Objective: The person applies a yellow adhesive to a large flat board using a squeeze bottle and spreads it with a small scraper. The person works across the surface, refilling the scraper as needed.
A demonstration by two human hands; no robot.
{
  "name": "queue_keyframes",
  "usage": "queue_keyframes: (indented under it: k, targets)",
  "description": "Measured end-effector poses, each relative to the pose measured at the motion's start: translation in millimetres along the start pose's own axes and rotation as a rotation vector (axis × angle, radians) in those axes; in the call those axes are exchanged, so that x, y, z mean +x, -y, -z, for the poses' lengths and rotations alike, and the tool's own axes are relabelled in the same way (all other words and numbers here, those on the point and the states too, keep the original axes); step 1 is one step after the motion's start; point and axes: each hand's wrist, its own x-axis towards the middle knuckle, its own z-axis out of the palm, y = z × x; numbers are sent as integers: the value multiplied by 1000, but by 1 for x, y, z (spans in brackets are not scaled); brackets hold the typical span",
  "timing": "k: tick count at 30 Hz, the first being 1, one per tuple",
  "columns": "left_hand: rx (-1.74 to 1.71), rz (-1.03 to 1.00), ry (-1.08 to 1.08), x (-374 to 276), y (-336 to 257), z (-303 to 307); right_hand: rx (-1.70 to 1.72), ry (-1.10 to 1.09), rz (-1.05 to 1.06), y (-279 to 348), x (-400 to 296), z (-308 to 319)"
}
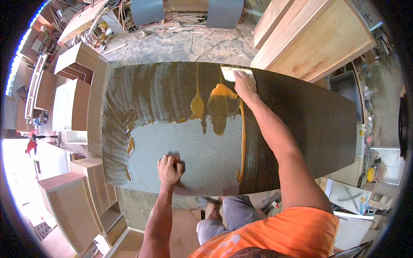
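Observation:
A long grey sheet (193, 148), probably laminate, lies across in front of me, partly coated with wet brown adhesive (155, 90). Near its far edge, my right hand (246, 84) grips a flat whitish spreader (229, 74), its blade against the surface. Thick amber adhesive (222, 90) is pooled just left of that hand, and a narrow bead (243, 135) runs down towards me. My left hand (171, 169) is curled over the bare grey patch, with nothing visible in it. Whether it touches the sheet is hard to tell. More wet blobs (130, 146) border the patch on the left.
Wooden cabinet carcasses (72, 103) stand close to the sheet's left end, with another cabinet (69, 209) at lower left. Large wooden panels (313, 42) lean beyond the far right. Offcuts and a cable (222, 42) lie on the dusty floor. Shelving with clutter lines the right.

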Motion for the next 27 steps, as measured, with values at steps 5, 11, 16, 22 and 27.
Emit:
queue_keyframes:
  k: [5, 11, 16, 22, 27]
  targets:
    - [-35, -13, 5, 0, 2, 0, 50, 16, 20, -8, 22, 24]
    - [-51, -14, 20, 1, -1, 1, 13, 115, 0, -19, 15, 6]
    - [-16, -40, -5, -3, -2, -2, 63, 177, 4, -1, -60, 47]
    - [16, -82, -26, -9, 5, -4, 116, 326, 22, 51, -194, 109]
    - [27, -62, -26, -13, 5, -6, 226, 513, -136, 106, -346, 153]
